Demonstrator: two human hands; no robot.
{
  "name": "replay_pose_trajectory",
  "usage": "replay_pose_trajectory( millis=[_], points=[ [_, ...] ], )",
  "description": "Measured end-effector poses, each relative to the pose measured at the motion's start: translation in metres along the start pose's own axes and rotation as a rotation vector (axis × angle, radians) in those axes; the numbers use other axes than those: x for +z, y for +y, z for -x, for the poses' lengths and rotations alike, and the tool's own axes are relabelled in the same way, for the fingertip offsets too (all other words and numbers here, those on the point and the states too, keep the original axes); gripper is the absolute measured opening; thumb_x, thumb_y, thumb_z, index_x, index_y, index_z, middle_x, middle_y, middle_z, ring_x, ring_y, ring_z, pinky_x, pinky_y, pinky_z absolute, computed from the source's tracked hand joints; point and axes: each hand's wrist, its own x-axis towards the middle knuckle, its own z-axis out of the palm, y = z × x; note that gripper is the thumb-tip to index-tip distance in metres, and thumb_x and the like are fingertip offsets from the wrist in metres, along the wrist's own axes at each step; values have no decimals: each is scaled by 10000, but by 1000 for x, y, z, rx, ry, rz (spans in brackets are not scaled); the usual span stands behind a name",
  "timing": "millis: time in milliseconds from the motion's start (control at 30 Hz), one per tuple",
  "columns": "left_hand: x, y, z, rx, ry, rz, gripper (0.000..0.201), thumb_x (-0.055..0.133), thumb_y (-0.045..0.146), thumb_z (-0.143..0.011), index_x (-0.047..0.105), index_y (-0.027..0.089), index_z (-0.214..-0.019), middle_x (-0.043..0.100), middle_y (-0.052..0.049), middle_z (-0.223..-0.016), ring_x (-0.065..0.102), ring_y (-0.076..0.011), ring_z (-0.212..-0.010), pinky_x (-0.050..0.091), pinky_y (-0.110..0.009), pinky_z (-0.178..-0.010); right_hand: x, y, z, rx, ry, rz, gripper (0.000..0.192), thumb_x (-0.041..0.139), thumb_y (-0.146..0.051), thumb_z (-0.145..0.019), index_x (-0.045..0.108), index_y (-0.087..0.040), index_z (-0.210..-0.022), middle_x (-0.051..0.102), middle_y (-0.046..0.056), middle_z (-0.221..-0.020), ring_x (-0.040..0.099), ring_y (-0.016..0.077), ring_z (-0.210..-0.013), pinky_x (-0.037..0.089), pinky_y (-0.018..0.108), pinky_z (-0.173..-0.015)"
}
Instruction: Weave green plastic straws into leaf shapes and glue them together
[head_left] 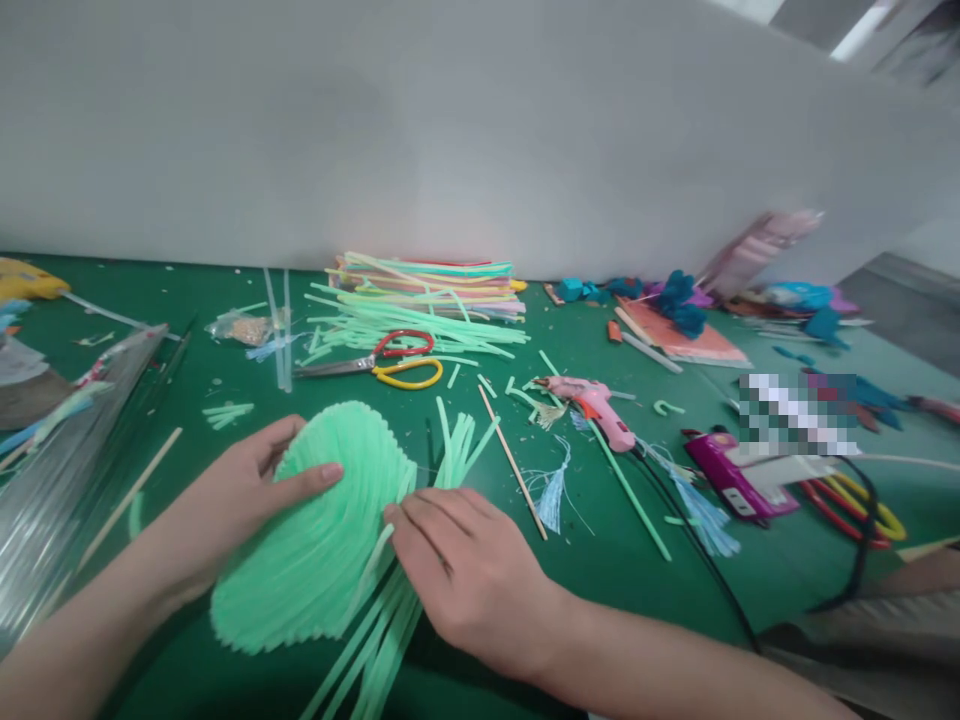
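Note:
My left hand [244,495] grips a flat, rounded piece made of mint-green pipe cleaners [322,560] laid side by side, its thumb on top and its fingers behind the upper left edge. At the right edge of that piece, my right hand [480,580] is closed with the fingertips pinching a green pipe cleaner. Beneath the right hand runs a bundle of loose green pipe cleaners [457,455], sticking out above and below it. Scissors [373,362] with one red and one yellow handle loop lie just beyond the piece.
A stack of coloured pipe cleaners [427,300] lies by the grey partition. Right of my hands are a wooden stick [514,462], a pink glue gun [600,405] with a black cord, and blue tassels [553,488]. Clear plastic sleeves [90,450] lie left. A person's arm shows far right.

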Motion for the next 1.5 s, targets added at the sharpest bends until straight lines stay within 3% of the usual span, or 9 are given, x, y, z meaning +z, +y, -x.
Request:
replay_pose_trajectory(
  millis=[100, 233, 333, 433, 733, 1000, 1133, 1300, 1500],
  points=[
    [4, 9, 8, -85, -67, 189, 603, 838, 309, -606, 620, 257, -1166, 754, -17, -937, 716, -255, -736, 599, -395, -651, -9, 6, -4, 105, 59, -80, 214, 540, -128, -923, 642, -120, -1112, 688, 100, -959, 588, 241, -950, 506, 383, -798],
    [9, 17, 15, 22, 123, 373, 649, 884, 337, -542, 627, 263, -1133, 764, -18, -871, 721, -241, -700, 607, -330, -625, -29, 10, -8, 406, 276, -369, 469, 575, -197, -896, 455, -226, -1348, 533, 105, -1180, 518, 233, -1082, 494, 389, -879],
    [13, 17, 17, 115, 193, 460, 636, 891, 321, -540, 636, 262, -1120, 764, -15, -877, 726, -249, -780, 609, -301, -666, -38, 10, -10, 597, 503, -391, 331, 522, -186, -897, 498, -245, -1222, 444, 105, -1196, 462, 249, -1164, 458, 431, -932],
    [17, 13, 18, 148, 230, 461, 614, 872, 324, -588, 632, 278, -1151, 763, -4, -920, 724, -243, -839, 609, -287, -698, -38, 11, -16, 548, 442, -226, 170, 561, -192, -890, 622, -264, -1031, 403, 85, -1253, 391, 287, -1235, 381, 499, -1009],
    [30, 7, 27, 169, 294, 435, 590, 799, 370, -702, 581, 350, -1250, 746, 37, -962, 721, -203, -827, 611, -268, -681, -18, 12, -32, 495, 214, -147, 203, 558, -231, -914, 655, -237, -1093, 271, 101, -1481, 194, 363, -1387, 295, 619, -1071],
    [31, 9, 28, 229, 374, 398, 538, 765, 376, -741, 579, 381, -1247, 698, 26, -1139, 688, -226, -976, 605, -297, -759, -18, 9, -29, 552, 396, -168, 302, 563, -185, -891, 609, -267, -1178, 295, 105, -1416, 317, 336, -1328, 368, 567, -1026],
    [32, 11, 28, 243, 378, 439, 511, 759, 357, -754, 582, 378, -1233, 662, 23, -1218, 662, -234, -1049, 599, -299, -788, -13, 14, -27, 606, 527, -198, 142, 580, -172, -865, 637, -257, -964, 385, 87, -1223, 432, 277, -1196, 420, 463, -948],
    [31, 10, 25, 226, 293, 443, 539, 777, 333, -734, 582, 359, -1236, 681, 31, -1218, 656, -236, -1087, 595, -293, -813, -23, 44, -32, 641, 398, -250, 363, 636, -357, -858, 549, -242, -1191, 561, 95, -1192, 467, 282, -1179, 353, 490, -1004],
    [23, 15, 19, 190, 348, 447, 533, 831, 343, -660, 652, 350, -1162, 746, 48, -1065, 714, -211, -924, 612, -279, -767, -68, 83, -47, 504, -162, -207, 326, 752, -445, -762, 700, -242, -1012, 716, 77, -1003, 521, 345, -1128, 358, 527, -911]
  ],
)
